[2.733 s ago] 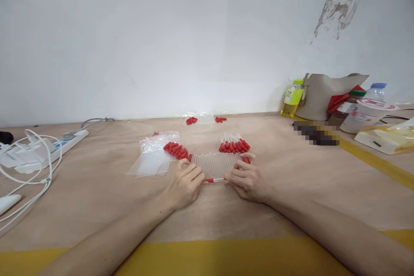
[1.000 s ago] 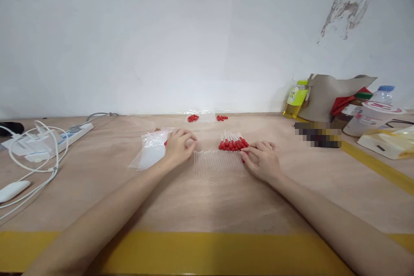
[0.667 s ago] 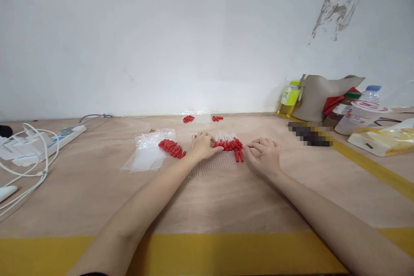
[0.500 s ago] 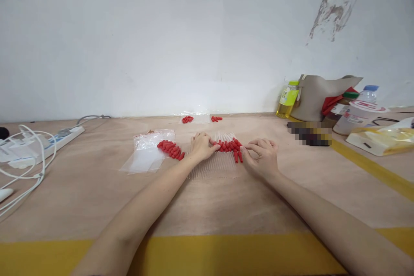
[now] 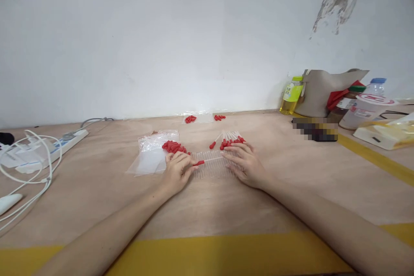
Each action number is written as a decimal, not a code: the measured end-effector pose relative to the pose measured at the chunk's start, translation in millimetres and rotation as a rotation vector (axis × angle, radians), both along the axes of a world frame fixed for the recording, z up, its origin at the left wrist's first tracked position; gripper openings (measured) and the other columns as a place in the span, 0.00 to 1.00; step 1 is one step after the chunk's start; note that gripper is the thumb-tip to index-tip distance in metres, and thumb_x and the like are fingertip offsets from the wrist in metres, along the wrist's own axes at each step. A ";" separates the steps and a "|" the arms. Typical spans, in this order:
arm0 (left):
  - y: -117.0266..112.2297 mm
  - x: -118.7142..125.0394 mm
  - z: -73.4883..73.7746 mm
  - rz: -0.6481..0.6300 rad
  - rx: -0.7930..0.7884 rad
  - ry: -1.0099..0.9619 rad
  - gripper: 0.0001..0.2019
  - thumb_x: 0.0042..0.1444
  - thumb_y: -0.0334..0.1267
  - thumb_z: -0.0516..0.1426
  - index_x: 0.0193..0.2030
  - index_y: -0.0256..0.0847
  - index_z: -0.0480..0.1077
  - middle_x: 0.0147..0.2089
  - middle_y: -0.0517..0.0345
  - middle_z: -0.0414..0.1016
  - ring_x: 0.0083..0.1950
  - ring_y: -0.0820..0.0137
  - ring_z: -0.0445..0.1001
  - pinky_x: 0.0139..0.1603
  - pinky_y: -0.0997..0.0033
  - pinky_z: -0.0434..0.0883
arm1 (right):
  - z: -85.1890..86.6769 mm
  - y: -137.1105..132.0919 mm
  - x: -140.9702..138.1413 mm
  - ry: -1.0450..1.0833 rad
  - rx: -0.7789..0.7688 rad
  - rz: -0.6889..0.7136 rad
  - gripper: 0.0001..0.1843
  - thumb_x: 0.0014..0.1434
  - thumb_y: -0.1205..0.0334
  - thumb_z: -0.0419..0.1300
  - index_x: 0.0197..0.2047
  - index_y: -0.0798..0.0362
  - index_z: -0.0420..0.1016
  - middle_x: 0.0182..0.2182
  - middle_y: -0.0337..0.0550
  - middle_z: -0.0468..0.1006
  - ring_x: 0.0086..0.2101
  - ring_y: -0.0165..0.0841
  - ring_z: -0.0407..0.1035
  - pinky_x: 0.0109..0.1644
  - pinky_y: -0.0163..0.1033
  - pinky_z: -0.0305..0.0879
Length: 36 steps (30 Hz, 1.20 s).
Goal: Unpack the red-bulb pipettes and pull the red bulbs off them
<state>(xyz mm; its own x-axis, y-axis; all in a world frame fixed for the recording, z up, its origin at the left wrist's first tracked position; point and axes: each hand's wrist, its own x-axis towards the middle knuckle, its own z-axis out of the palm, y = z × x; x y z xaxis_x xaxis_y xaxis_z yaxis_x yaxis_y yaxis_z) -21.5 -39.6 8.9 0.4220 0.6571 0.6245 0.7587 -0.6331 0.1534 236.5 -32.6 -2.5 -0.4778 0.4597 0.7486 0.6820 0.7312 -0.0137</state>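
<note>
My left hand (image 5: 177, 172) pinches the red rubber bulb of a dropper (image 5: 198, 163), held nearly level. Its clear glass tube runs right to the fingertips of my right hand (image 5: 247, 164), which are closed around the tube's end. Under both hands lies a row of bare clear glass tubes (image 5: 210, 170). Behind my right hand, several droppers with red bulbs (image 5: 231, 141) lie fanned out, one of them (image 5: 212, 145) apart to the left. A pile of loose red bulbs (image 5: 174, 146) sits just behind my left hand.
Clear plastic bags (image 5: 148, 159) lie left of the bulb pile. Small groups of red bulbs (image 5: 190, 119) rest on plastic by the wall. Left are a power strip (image 5: 71, 140) and white cables (image 5: 48, 172); right, a yellow-capped bottle (image 5: 291, 97), a grey bag (image 5: 318, 95) and a lidded cup (image 5: 362, 112).
Both hands have left the fanned droppers and come nearer over the bare tubes, the left hand moving left. A single dropper now spans them. The camera view has shifted slightly.
</note>
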 end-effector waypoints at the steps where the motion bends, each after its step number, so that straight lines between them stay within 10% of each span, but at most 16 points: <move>1: -0.8 0.3 -1.2 -0.039 -0.007 -0.013 0.06 0.57 0.39 0.53 0.34 0.43 0.69 0.36 0.60 0.74 0.40 0.68 0.67 0.45 0.62 0.54 | -0.3 -1.4 -4.3 -0.023 0.002 0.012 0.15 0.58 0.61 0.53 0.49 0.47 0.69 0.44 0.43 0.73 0.48 0.36 0.61 0.54 0.49 0.48; 11: -10.6 19.1 10.0 -0.163 -0.036 0.071 0.12 0.54 0.43 0.56 0.44 0.45 0.70 0.43 0.56 0.73 0.45 0.66 0.65 0.46 0.62 0.55 | -2.1 -9.5 -16.0 -0.058 0.039 0.070 0.10 0.59 0.62 0.52 0.35 0.50 0.74 0.22 0.37 0.73 0.30 0.29 0.62 0.50 0.45 0.48; 24: -10.0 12.3 8.9 -0.185 0.065 0.226 0.10 0.57 0.41 0.53 0.28 0.40 0.69 0.29 0.59 0.73 0.40 0.67 0.67 0.47 0.61 0.55 | -1.3 -16.2 -6.7 -0.051 0.033 0.140 0.10 0.58 0.64 0.52 0.28 0.51 0.73 0.18 0.35 0.69 0.27 0.28 0.59 0.49 0.44 0.46; 36: 44.8 -70.4 12.0 0.351 0.033 -0.354 0.13 0.54 0.38 0.50 0.43 0.40 0.71 0.39 0.53 0.68 0.41 0.65 0.68 0.39 0.66 0.68 | -1.3 -2.7 5.4 0.147 -0.020 -0.224 0.09 0.56 0.65 0.53 0.34 0.50 0.76 0.23 0.38 0.76 0.28 0.29 0.64 0.45 0.41 0.46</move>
<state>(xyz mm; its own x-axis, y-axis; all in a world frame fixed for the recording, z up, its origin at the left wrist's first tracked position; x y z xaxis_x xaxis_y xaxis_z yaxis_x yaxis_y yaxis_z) -91.8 5.1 20.9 -0.0623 0.6992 0.7122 0.8320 -0.3578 0.4240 241.9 -35.3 -3.8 -0.2492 0.5571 0.7922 0.8163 0.5610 -0.1377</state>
